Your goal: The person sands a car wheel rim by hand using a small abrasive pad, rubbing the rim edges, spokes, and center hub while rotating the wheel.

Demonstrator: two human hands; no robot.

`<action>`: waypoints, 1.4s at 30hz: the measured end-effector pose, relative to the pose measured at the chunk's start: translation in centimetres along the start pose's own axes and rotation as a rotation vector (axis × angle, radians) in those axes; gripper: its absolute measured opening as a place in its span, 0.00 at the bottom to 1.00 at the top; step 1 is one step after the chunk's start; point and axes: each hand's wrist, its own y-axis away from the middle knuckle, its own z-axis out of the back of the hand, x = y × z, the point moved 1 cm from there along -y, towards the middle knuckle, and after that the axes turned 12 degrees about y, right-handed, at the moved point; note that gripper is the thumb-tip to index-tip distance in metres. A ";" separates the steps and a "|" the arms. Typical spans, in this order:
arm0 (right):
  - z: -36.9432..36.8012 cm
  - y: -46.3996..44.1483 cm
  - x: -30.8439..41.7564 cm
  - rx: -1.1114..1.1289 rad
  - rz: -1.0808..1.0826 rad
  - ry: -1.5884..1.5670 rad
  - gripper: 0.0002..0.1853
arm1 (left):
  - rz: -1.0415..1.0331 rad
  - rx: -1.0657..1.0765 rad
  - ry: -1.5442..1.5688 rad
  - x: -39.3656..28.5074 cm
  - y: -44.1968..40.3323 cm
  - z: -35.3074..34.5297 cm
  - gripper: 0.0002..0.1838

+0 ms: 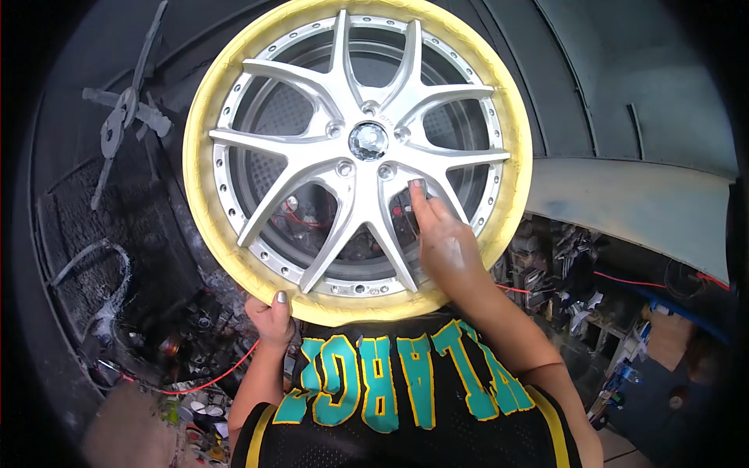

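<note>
"Wheel rim (367, 187) first: where does it sit in the head view?"

"Upper middle of the frame, silver spokes (265, 142) facing the camera, lower edge just above the lettered dark jersey (406, 448). Being that close probably keeps the whole face within reach. I can't see what bears its weight."

"And the left hand (271, 317)?"

"At the rim's lower left, curled around the yellow band (197, 171), thumb on the front, other fingers mostly hidden. I'd judge that hold steadies the edge and leaves the spokes uncovered."

"The right hand (450, 246)?"

"Right of centre, reaching over the band, two fingers extended close together by a spoke (446, 187), below and right of the central cap (368, 141). Straight fingers seem to suit that narrow gap. Whether they hold anything, I cannot tell."

"Anything nearby?"

"Grey-coated metal piece (121, 117), upper left; red cable (164, 391), lower left."
</note>
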 end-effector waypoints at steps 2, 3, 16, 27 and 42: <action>0.5 0.9 -0.2 0.012 0.006 -0.003 0.37 | 0.003 0.004 0.004 -0.3 -0.2 -0.2 0.23; 0.7 1.3 -0.4 0.023 0.008 -0.012 0.38 | -0.013 -0.012 -0.008 -0.6 -0.3 -0.5 0.23; 1.4 -0.4 -0.5 0.083 0.094 0.179 0.42 | -0.055 -0.031 0.046 -0.3 -0.4 -1.4 0.20; 0.8 -0.6 0.9 0.002 0.150 0.021 0.43 | -0.084 0.009 0.022 -0.6 -0.9 -1.2 0.19; 0.3 -2.1 1.0 -0.156 0.201 -0.063 0.34 | -0.097 0.008 0.032 -0.8 -1.1 -1.2 0.19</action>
